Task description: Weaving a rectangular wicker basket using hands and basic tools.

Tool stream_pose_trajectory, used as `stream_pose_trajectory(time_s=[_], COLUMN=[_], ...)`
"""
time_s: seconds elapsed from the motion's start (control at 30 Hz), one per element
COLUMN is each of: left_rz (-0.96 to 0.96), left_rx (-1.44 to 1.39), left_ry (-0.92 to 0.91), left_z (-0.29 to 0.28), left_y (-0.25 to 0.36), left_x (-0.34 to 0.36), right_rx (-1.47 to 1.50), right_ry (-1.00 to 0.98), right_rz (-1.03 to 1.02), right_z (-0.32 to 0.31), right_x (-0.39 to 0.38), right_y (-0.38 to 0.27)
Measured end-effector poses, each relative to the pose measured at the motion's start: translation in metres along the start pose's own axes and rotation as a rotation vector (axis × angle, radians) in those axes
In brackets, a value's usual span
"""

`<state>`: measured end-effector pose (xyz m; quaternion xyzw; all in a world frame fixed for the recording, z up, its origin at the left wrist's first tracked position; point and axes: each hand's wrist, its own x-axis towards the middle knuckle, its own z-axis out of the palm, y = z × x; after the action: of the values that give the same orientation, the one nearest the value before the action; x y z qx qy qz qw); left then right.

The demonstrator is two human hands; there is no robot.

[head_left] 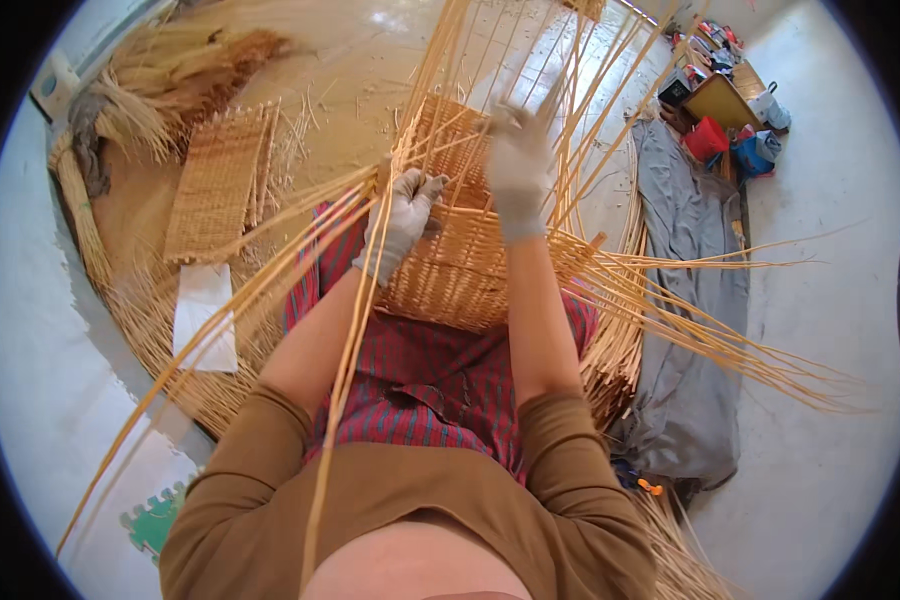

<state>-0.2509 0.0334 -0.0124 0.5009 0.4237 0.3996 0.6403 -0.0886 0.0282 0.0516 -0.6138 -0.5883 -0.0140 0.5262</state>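
Half-woven wicker basket (460, 265) on lap at centre; lower wall done, upright stakes (530, 60) toward 12 o'clock unwoven. Left hand (402, 222) closed on weaving strands (300, 235). Right hand (518, 170) grips stakes at rim.

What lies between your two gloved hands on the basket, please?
In the head view, between the left hand and right hand lies the woven wall of the half-made wicker basket, crossed by loose upright cane stakes.
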Motion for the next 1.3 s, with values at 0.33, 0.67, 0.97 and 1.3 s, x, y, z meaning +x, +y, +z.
stream_pose_trajectory(time_s=[0.33,0.67,0.97,1.3], left_rz=[0.851,0.669,0.781,0.652], left_rx=[0.721,1.196,1.245,0.295], left_ry=[0.129,-0.079,-0.139,0.164], left_z=[0.019,0.043,0.14,0.015], left_y=[-0.005,-0.017,-0.025,-0.056], left_x=[-0.046,-0.039,-0.045,-0.061], right_rx=[0.624,0.538,-0.587,0.08], right_ry=[0.246,0.234,0.245,0.442], right_rz=[0.486,0.024,0.21,0.209], right_z=[-0.071,-0.097,-0.144,-0.123], right_x=[-0.126,-0.053,-0.092,-0.094], right_y=[0.026,0.002,0.044,0.006])
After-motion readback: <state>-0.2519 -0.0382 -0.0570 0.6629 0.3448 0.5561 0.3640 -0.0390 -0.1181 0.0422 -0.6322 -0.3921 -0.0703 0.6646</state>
